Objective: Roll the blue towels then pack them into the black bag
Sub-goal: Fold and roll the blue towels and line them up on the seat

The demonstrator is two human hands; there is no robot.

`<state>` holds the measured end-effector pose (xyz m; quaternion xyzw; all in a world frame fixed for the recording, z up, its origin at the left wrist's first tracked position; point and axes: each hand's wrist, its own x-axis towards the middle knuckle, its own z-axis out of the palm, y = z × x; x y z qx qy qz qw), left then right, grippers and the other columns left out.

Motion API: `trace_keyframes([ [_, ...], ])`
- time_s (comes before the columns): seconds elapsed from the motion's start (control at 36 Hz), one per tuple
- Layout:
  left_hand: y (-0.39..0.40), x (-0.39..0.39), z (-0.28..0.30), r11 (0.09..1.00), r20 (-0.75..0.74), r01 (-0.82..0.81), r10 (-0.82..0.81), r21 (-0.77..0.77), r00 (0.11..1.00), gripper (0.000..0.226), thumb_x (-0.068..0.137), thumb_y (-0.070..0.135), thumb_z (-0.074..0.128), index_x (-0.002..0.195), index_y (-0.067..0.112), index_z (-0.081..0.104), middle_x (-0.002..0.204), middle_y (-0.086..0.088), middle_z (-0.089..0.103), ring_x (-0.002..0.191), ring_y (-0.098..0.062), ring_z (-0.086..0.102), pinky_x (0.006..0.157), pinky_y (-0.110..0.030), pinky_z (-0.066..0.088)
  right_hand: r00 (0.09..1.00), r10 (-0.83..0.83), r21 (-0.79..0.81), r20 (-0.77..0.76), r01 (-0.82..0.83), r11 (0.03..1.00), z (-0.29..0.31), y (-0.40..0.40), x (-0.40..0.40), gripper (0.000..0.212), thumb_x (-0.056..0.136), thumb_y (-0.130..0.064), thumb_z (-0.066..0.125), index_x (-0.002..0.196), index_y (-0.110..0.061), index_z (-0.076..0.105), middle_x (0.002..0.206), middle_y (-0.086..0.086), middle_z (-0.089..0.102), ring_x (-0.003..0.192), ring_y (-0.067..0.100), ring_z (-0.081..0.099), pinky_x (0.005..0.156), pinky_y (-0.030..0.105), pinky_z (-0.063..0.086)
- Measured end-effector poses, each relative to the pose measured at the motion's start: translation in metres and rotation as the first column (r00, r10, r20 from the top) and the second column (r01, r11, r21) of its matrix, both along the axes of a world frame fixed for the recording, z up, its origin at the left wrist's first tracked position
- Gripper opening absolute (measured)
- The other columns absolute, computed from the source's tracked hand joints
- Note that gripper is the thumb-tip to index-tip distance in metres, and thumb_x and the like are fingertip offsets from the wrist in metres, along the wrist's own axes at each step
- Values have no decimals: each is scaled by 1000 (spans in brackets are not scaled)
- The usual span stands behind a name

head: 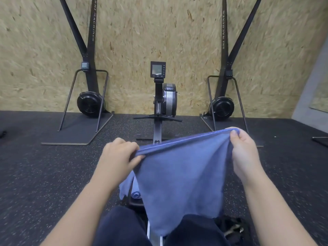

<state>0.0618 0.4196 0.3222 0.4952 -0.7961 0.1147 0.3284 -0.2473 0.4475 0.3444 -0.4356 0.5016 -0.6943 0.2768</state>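
Both hands, L (118, 155) & R (243, 153), pinch blue towel (179, 178) top edge, stretched.

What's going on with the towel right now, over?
Left hand and right hand each pinch a top corner. Blue towel hangs open, unrolled. One rolled towel below. Black bag by right knee.

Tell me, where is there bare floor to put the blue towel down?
Bare floor lies left of the left hand, below the left ski machine's base. More lies right of the right hand. It is crowded in the middle: the held towel, a rolled towel, the rowing machine and the black bag.
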Motion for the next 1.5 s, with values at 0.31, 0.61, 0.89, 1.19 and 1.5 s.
trace_keyframes([
  [0.31, -2, -2, 1, 996, -235, -66, 79, 62, 969, 15, 93, 25, 56, 105, 19, 62, 88, -4, 54, 101, -22, 47, 79, -34, 40, 812, -268, 87, -518, 362, 928, -19, -8, -14, 23, 97, -15, 46, 108, -8, 65, 108, 13, 64, 103, 30, 56, 87, 36, 39],
  [0.61, -6, 0, -6, 971, -315, -208, 235, 115, 920, 20, 88, 18, 64, 105, 21, 73, 89, -6, 57, 90, -7, 29, 71, -24, 26, 895, -201, 78, -399, 252, 965, -14, -6, 4, 19, 97, -11, 47, 89, -24, 59, 81, 4, 67, 53, 0, 62, 62, 22, 47],
  [0.89, -7, 8, 1, 985, -286, -171, 162, -6, 944, 9, 84, 10, 69, 83, 16, 76, 67, 5, 65, 87, -24, 49, 72, -24, 28, 913, -135, 108, -386, 190, 976, -10, -11, 7, 19, 97, -14, 43, 86, -22, 57, 89, 3, 69, 79, 17, 68, 89, 44, 52],
  [1.19, -5, -2, -1, 990, -332, -105, 130, 91, 934, 9, 87, 8, 65, 83, 14, 68, 93, 3, 41, 93, -24, 43, 82, -26, 30, 907, -171, 145, -385, 242, 959, -10, -16, 7, 18, 96, -17, 38, 90, -24, 53, 93, 1, 62, 94, 26, 58, 89, 47, 49],
  [1.5, 4, -14, 1, 964, -608, 1, 168, 267, 776, 27, 98, 32, 50, 84, 13, 35, 71, -2, 46, 64, -19, 42, 56, -33, 31, 907, -214, 183, -363, 294, 938, -16, -13, 19, 28, 105, -22, 24, 120, -9, 42, 103, 4, 49, 97, 25, 46, 77, 31, 30],
])
